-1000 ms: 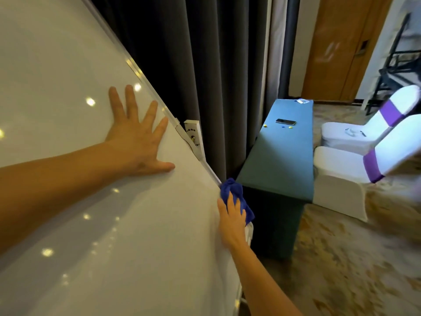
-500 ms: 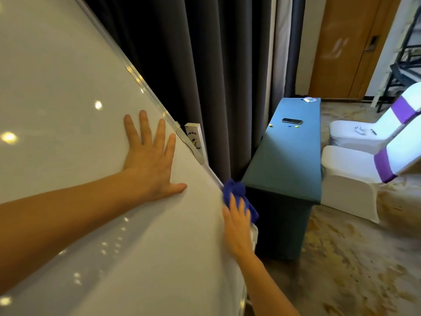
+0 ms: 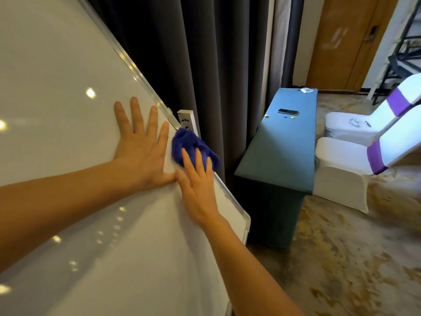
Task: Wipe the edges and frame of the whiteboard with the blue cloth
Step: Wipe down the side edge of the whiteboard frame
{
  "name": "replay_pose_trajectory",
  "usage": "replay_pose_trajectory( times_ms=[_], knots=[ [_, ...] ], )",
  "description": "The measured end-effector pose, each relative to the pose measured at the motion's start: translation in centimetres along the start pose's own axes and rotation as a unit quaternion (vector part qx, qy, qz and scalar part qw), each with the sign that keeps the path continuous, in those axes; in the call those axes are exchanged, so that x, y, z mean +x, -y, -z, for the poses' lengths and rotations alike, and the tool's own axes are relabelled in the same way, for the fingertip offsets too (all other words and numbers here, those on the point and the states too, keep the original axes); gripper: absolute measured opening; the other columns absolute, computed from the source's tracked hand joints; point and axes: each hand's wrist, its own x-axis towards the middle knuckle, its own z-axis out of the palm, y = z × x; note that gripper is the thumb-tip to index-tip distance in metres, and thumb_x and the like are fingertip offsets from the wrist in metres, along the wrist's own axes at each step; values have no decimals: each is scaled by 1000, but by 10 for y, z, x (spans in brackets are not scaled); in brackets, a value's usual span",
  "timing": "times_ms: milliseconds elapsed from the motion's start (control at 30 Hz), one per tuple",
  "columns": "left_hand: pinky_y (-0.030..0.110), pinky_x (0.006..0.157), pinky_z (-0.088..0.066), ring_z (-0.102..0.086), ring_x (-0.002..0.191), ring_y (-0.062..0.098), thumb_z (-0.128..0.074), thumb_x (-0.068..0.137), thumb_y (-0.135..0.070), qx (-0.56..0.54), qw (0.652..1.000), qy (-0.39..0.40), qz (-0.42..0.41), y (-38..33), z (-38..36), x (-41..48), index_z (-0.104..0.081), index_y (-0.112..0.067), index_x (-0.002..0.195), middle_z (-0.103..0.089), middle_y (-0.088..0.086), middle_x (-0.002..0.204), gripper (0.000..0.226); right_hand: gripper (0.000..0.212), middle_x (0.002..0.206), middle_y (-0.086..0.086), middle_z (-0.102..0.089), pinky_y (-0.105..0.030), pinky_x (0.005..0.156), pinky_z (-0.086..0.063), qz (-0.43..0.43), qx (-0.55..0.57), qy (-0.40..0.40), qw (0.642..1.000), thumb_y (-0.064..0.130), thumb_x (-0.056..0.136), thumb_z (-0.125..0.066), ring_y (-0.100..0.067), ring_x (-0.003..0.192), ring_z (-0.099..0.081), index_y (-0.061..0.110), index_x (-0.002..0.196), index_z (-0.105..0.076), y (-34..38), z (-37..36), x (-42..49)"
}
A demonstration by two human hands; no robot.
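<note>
The whiteboard [image 3: 57,92] fills the left half of the view, its silver frame [image 3: 134,71] running diagonally down to a lower right corner [image 3: 245,218]. My left hand [image 3: 141,147] lies flat on the board with its fingers spread, just inside the frame. My right hand [image 3: 197,185] presses the blue cloth [image 3: 182,144] with flat fingers against the frame's right edge, just below a white bracket [image 3: 188,118]. The two thumbs touch. The cloth bunches over the edge beyond my fingertips.
Dark grey curtains [image 3: 205,53] hang right behind the board. A long teal-covered table [image 3: 282,160] stands to the right, bearing a phone [image 3: 288,112] and small magnets. White covered chairs with purple bands [image 3: 355,156] sit beyond it, on patterned carpet [image 3: 341,258]. A wooden door [image 3: 341,42] is at the back.
My right hand has slid the blue cloth up along the right frame edge, from near the lower corner to just under the bracket. The left hand stays flat on the board.
</note>
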Motion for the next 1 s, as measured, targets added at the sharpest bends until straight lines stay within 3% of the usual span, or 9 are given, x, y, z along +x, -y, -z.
replay_pose_trajectory(
  times_ms=[100, 167, 233, 300, 400, 500, 567, 867, 1000],
  knots=[
    [78, 108, 3, 15, 138, 64, -7, 61, -96, -6, 1000, -3, -1, -8, -2, 0, 5, -12, 156, 10, 29, 161, 127, 51, 157, 28, 20, -45, 121, 9, -135, -54, -7, 989, 64, 96, -24, -15, 150, 20, 67, 138, 6, -85, 30, -49],
    [79, 106, 5, 16, 138, 65, -6, 60, -96, -12, 1000, -1, 2, -12, 0, -1, 2, -11, 156, 9, 29, 161, 129, 53, 166, 6, 2, -53, 123, 1, -250, -75, 3, 965, 45, 103, -33, -25, 154, 6, 46, 150, -9, -133, 46, -82],
    [80, 105, 6, 16, 138, 65, -6, 59, -96, -18, 1000, 4, 9, -14, 2, -2, 1, -10, 156, 7, 30, 161, 130, 55, 168, -4, -3, -56, 122, -1, -327, -107, 3, 939, 36, 104, -40, -31, 154, 2, 29, 156, -22, -150, 48, -91],
    [80, 105, 5, 14, 138, 65, -7, 59, -96, -16, 1000, 2, 9, -15, 2, -1, 1, -10, 156, 6, 30, 161, 130, 59, 168, -4, 1, -55, 121, 3, -357, -89, 4, 930, 41, 105, -36, -34, 153, 5, 29, 158, -13, -126, 40, -74],
    [79, 106, 2, 12, 139, 65, -10, 61, -97, -17, 1000, 11, 15, -14, 6, 1, 3, -10, 156, 8, 31, 161, 130, 61, 168, 5, 4, -53, 119, 8, -239, -53, -11, 969, 60, 99, -26, -32, 152, 11, 47, 153, -2, -59, 21, -23],
    [77, 109, -2, 12, 140, 64, -8, 62, -96, -10, 999, 22, 22, -15, 4, 3, 9, -8, 155, 12, 32, 160, 129, 56, 151, 38, 22, -42, 112, 18, -77, -5, 16, 997, 88, 80, -14, -15, 145, 27, 78, 131, 8, 1, 6, 15],
    [78, 109, -2, 12, 140, 64, -5, 61, -96, -11, 999, 25, 20, -15, 4, 1, 12, -8, 154, 14, 32, 159, 129, 56, 142, 47, 28, -39, 110, 18, -34, 9, 24, 999, 90, 79, -12, -10, 142, 31, 80, 129, 10, 10, 10, 18],
    [82, 104, 1, 19, 135, 67, 7, 61, -94, -24, 1000, -6, 17, -18, -6, 6, 14, -7, 153, 19, 34, 157, 127, 77, 155, 23, 35, -51, 121, 11, -179, -77, 103, 975, 84, 78, -23, -14, 144, 37, 61, 141, 15, -102, 59, -79],
    [80, 105, -4, 14, 138, 65, 8, 62, -92, -39, 999, -18, 7, -23, -7, 3, 2, -7, 155, 12, 34, 159, 126, 75, 166, 12, 16, -61, 117, 6, 12, -41, 118, 992, 79, 89, -27, -27, 148, 31, 51, 154, -1, -64, 50, -51]
  ],
)
